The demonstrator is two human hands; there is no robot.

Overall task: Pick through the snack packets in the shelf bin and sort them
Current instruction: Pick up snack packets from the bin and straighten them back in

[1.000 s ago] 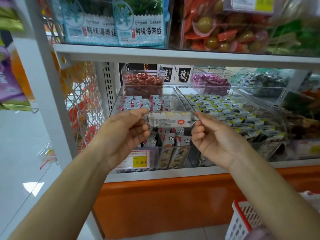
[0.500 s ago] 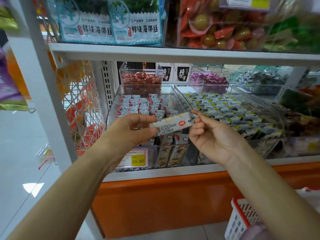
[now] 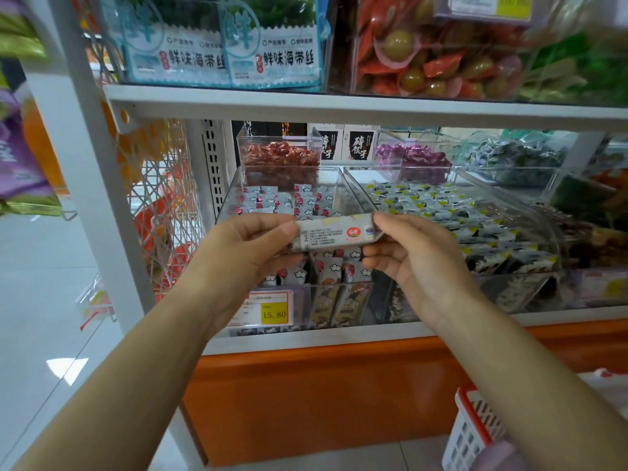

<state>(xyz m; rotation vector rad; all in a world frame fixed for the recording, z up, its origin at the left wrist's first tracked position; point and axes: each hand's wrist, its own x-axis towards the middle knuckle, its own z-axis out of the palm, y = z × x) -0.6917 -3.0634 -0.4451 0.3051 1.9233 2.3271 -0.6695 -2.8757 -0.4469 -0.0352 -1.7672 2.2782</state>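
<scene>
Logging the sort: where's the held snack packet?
Head view, centre: the snack packet is pinched between left hand and right hand, over the shelf bin.

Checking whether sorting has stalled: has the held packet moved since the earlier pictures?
Yes, slightly: measured against the price tag, the packet has levelled out, its left end rising.

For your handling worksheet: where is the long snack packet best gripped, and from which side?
Probably its short ends, one from each side: the snack packet lies long, roughly level, the left hand and right hand pinch those ends, leaving print visible.
</scene>
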